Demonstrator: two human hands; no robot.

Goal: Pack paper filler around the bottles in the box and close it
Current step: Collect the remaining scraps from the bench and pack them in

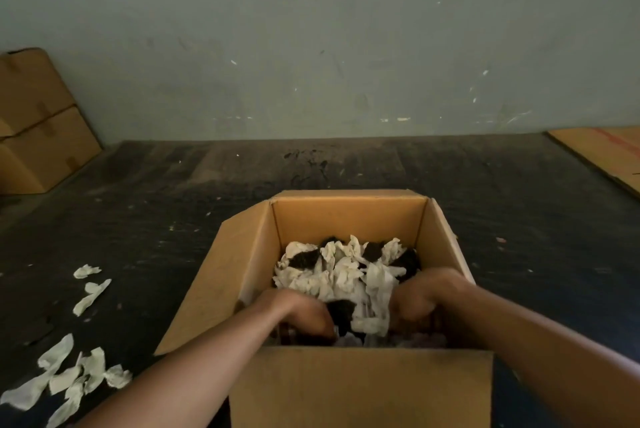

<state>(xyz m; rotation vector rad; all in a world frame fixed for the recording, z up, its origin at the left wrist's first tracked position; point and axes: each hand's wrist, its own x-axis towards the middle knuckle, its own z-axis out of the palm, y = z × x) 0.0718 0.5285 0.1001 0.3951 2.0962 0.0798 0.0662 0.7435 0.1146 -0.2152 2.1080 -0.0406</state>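
An open cardboard box [346, 216] stands on the dark floor in front of me, its flaps up. Crumpled white paper filler [343, 272] covers most of the inside, with dark bottle tops [304, 259] showing between the pieces. My left hand [301, 313] and my right hand [422, 299] are both down inside the near part of the box, fingers curled into the paper. The fingertips are hidden among the filler, and the bottle bodies are hidden below it.
Loose strips of white paper [69, 375] lie on the floor at the lower left, with more strips [90, 292] further up. Two stacked closed cartons [38, 123] stand by the wall at the left. A flat cardboard sheet [602, 154] lies at the far right.
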